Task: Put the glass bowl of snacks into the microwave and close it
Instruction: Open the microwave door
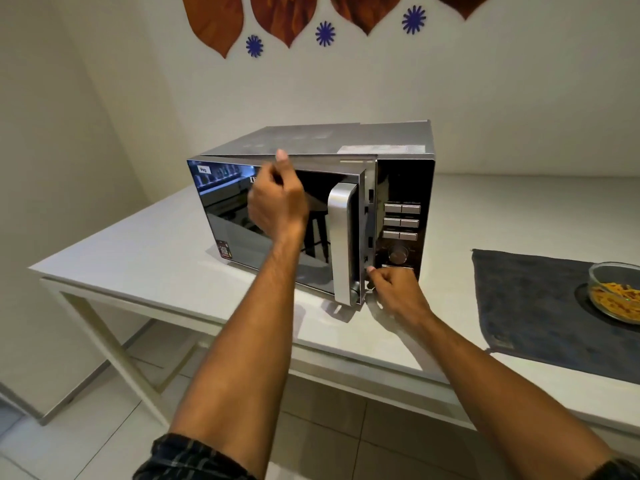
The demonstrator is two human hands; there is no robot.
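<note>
A silver and black microwave (346, 140) stands on a white table (138, 258). Its mirrored door (228, 216) is ajar by a small gap at the handle (341, 244) side. My left hand (277, 199) rests against the top part of the door, fingers curled, one finger reaching the door's upper edge. My right hand (394, 292) is at the door's lower right corner, below the control knob, fingers curled at the door's edge. The glass bowl of snacks (616, 292) sits at the far right on a dark cloth, away from both hands.
The dark grey cloth (526, 299) lies on the table right of the microwave and overhangs the front edge. The control panel (401, 220) with buttons and a knob is right of the door. White walls stand behind and to the left.
</note>
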